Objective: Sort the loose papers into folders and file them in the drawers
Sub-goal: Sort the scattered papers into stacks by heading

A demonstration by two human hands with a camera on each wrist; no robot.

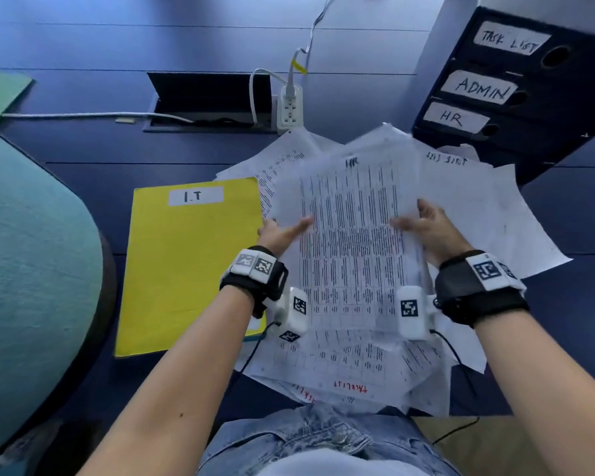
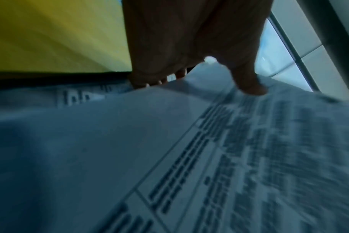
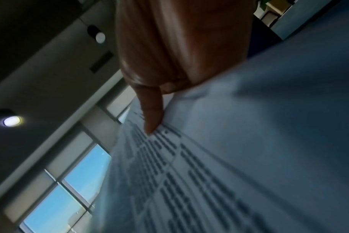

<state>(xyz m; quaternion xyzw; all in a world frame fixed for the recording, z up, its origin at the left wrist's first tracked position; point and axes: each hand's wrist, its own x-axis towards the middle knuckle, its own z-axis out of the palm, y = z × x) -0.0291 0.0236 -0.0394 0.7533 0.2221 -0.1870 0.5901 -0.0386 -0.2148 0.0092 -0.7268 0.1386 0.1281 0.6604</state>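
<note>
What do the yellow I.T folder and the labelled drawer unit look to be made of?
Yellow folder: thin card, matte; it lies flat with crisp edges and a white paper label. Drawer unit: dark, matte fronts with round finger holes and handwritten white labels; board or plastic, the head view leaves it open.

Yellow folder (image 1: 189,266) reads I.T; drawers (image 1: 516,87): TASK LIST, ADMIN, HR
</note>
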